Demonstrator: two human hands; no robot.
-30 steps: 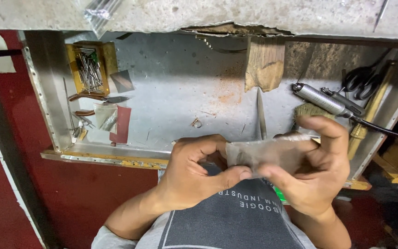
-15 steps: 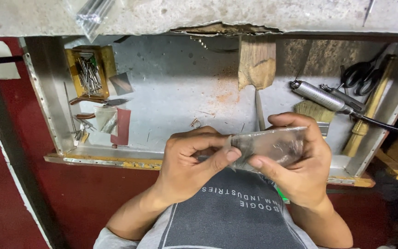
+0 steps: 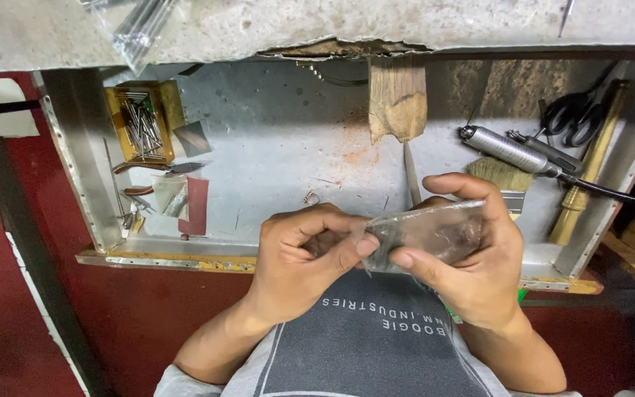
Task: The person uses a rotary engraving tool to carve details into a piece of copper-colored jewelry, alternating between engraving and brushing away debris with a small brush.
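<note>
A small clear plastic bag (image 3: 429,234), crumpled and greyish, is held between both hands over the front edge of a metal tray (image 3: 273,154). My left hand (image 3: 299,254) pinches the bag's left end between thumb and fingers. My right hand (image 3: 472,257) wraps around the bag's right side, index finger across the top and thumb underneath. What the bag holds cannot be made out.
A yellow box of thin metal rods (image 3: 141,125) sits at the tray's left, with pliers (image 3: 157,167) and a red sheet (image 3: 197,204) below it. A wooden peg (image 3: 397,99) juts from the back. At right lie a rotary handpiece (image 3: 508,151), a brush (image 3: 501,176), scissors (image 3: 575,114) and a brass rod (image 3: 589,162).
Both hands and the bag have shifted slightly left and up. My left thumb now pinches the bag's left end more tightly.
</note>
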